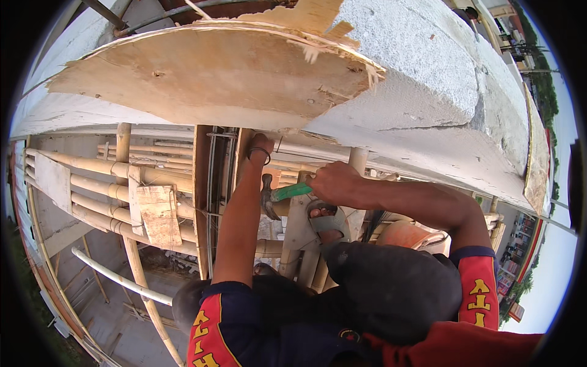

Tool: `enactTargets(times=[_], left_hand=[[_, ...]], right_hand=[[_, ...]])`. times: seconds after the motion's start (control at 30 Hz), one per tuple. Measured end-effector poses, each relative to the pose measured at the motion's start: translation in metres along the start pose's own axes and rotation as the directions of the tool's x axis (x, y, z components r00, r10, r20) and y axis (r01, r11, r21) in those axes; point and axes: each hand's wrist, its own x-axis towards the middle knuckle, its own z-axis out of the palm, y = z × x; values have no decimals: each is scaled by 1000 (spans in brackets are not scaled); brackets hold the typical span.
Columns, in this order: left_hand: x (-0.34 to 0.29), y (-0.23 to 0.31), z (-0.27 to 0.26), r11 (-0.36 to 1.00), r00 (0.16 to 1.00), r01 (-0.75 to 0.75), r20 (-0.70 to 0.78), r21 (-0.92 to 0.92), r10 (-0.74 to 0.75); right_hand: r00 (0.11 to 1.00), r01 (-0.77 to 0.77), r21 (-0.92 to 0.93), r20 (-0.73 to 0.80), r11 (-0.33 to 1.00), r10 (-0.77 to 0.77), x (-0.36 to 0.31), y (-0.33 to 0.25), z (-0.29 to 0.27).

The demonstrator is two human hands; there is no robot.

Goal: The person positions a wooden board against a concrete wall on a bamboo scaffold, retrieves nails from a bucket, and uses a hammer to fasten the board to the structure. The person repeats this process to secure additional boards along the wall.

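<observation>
My right hand is wrapped round the green handle of a claw hammer. Its dark metal head hangs to the left, beside my left forearm. My left hand, with a dark band at the wrist, is raised to the top of an upright wooden board, just under the concrete ledge. Those fingers look curled, but what they grip is hidden. A thin dark rod or wire shows just right of that hand. Overhead, a broken plywood sheet lies against the concrete beam.
Bamboo poles form scaffolding on the left, with a plywood scrap on them. A white pipe slants below. My sandalled foot rests on a board. An orange-brown bucket-like container stands beyond my knee. Far below right are street and buildings.
</observation>
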Motion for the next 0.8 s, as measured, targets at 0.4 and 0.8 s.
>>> enactTargets(times=[0.4,0.8], left_hand=[[-60,42,-56,961,961,104,-221,-258,-164],[-23,-2,-30,902,984,135,-48,-410,-170]], right_hand=[[974,-226,73,-8,971,227,9,18,-21],[959,-283,50,11,958,283,12,12,-32]])
